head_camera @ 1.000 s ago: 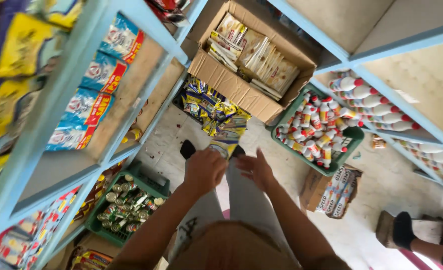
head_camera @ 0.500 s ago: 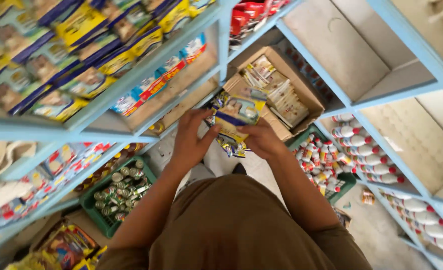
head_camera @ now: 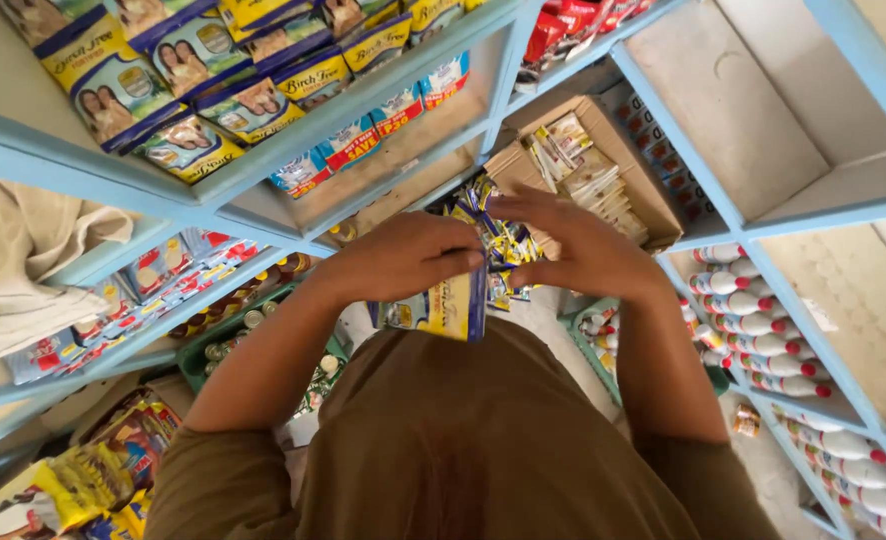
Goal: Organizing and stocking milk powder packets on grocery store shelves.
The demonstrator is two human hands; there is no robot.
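My left hand (head_camera: pixel 408 255) and my right hand (head_camera: pixel 573 245) together grip a bunch of yellow-and-blue sachet packets (head_camera: pixel 468 285) held up in front of my chest. The left hand's fingers curl over the packets from the left, and one larger yellow packet hangs below it. On the other side, the right hand's fingers spread across the bunch. Blue shelves (head_camera: pixel 363 95) rise right in front of the hands.
Yellow-and-blue boxes (head_camera: pixel 163 70) line the upper left shelf. An open cardboard box of packets (head_camera: pixel 588 165) sits on the floor ahead. White bottles with red caps (head_camera: pixel 773 330) fill the right shelves. A green crate of cans (head_camera: pixel 225 345) stands lower left.
Both hands went down to the packets near the floor, took hold of a bunch and lifted it to chest height. My view has tilted up toward the shelves.
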